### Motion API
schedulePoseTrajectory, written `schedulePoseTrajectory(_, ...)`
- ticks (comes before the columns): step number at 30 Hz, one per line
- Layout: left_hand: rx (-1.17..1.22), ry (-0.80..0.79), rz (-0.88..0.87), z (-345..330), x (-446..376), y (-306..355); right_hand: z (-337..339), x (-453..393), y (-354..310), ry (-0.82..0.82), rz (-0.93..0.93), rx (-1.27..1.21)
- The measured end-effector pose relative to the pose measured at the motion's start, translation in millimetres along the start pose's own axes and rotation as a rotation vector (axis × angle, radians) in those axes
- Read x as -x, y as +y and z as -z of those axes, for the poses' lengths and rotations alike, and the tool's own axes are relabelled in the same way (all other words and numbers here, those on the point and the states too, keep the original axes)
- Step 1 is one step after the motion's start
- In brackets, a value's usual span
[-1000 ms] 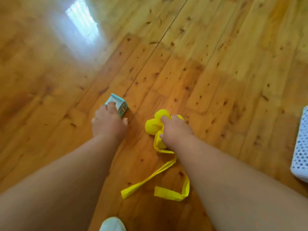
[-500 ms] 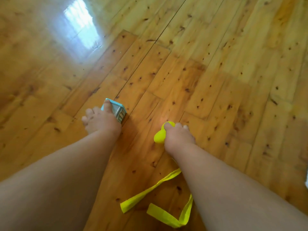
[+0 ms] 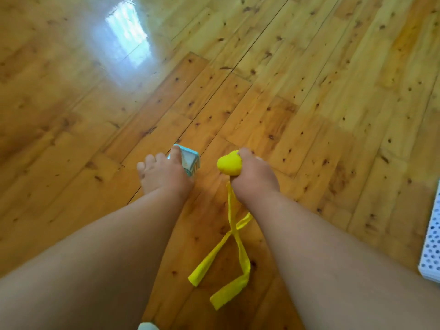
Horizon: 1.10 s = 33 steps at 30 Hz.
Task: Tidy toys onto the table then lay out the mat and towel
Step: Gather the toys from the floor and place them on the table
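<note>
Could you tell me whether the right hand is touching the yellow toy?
Touching: the head view shows the right hand with fingers curled round the yellow toy.

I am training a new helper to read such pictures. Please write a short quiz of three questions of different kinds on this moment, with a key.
1. True or false: the left hand holds the yellow toy.
2. Which thing hangs from the toy in the right hand?
A. a metal chain
B. yellow ribbons
C. a black cord
3. Fill in: at the right edge of the view stands a white thing with many small ____.

Key
1. False. The left hand has its grip on the small teal block; the right hand grips the yellow toy.
2. B. The ribbons trail down toward the wooden floor.
3. Holes: the white perforated thing.
</note>
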<state>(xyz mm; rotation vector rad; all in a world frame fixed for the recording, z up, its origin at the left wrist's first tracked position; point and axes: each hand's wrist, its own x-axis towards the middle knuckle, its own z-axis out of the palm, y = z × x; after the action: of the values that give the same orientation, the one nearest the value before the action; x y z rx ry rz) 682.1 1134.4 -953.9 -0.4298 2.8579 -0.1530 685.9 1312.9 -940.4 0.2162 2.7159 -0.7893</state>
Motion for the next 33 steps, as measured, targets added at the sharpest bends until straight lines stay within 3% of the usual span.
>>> schedulePoseTrajectory(5,0.109,-0.154,-0.188,112,61,-2,74,72,-31,0.212,-0.284,-0.197)
schedulePoseTrajectory(9,0.275,-0.199,-0.264,235,96,0,161,126,-99,0.355,-0.252,-0.274)
schedulePoseTrajectory(14,0.4,-0.171,-0.374,429,148,-13,339,207,-181,0.411,-0.203,-0.322)
schedulePoseTrajectory(19,0.479,-0.25,-0.484,573,190,-10,472,306,-210,0.548,-0.322,-0.36)
schedulePoseTrajectory(23,0.52,-0.269,-0.678,673,251,6,554,394,-228,0.713,-0.409,-0.419)
schedulePoseTrajectory(30,0.536,-0.294,-1.165,745,380,42,636,549,-229,1.061,-0.381,-0.529)
schedulePoseTrajectory(31,0.479,-0.318,-1.387,745,458,73,640,629,-205,1.202,-0.482,-0.506)
schedulePoseTrajectory(33,0.422,-0.291,-1.449,749,473,80,648,652,-209,1.219,-0.459,-0.513)
